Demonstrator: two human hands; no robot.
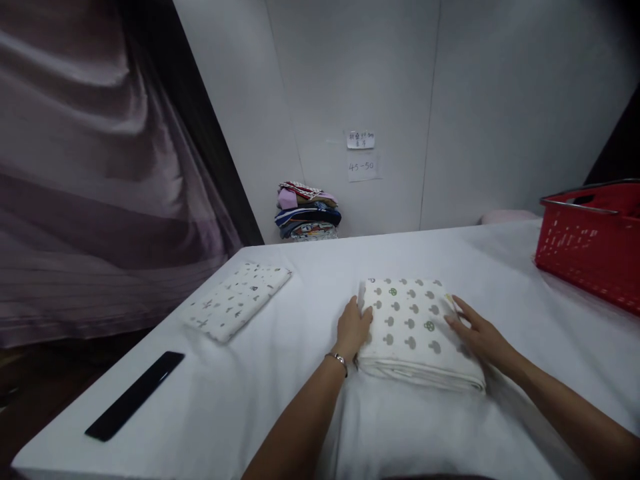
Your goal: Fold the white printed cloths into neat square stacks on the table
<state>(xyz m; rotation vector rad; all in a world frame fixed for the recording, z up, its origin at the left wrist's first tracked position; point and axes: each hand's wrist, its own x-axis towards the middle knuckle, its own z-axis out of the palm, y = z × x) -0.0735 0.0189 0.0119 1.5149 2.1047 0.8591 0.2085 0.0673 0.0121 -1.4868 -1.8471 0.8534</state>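
Observation:
A folded white cloth (400, 327) with grey mushroom shapes and a couple of green ones lies in front of me on the white-covered table. My left hand (353, 328) holds its left edge, thumb on top and the other fingers along the side. At the opposite edge, my right hand (475, 333) grips the cloth with its thumb and forefinger on the upper face; the remaining fingers are partly hidden. Stacked layers show along the near fold. Farther left lies another folded white cloth (240, 300) with small dark prints, touched by neither hand.
A flat black strip (135, 395) lies near the table's left edge. The red basket (590, 243) stands at the right. Beyond the far edge is a pile of folded fabrics (308, 212) against the wall, near paper notes (363, 165). A curtain (100, 167) hangs at the left.

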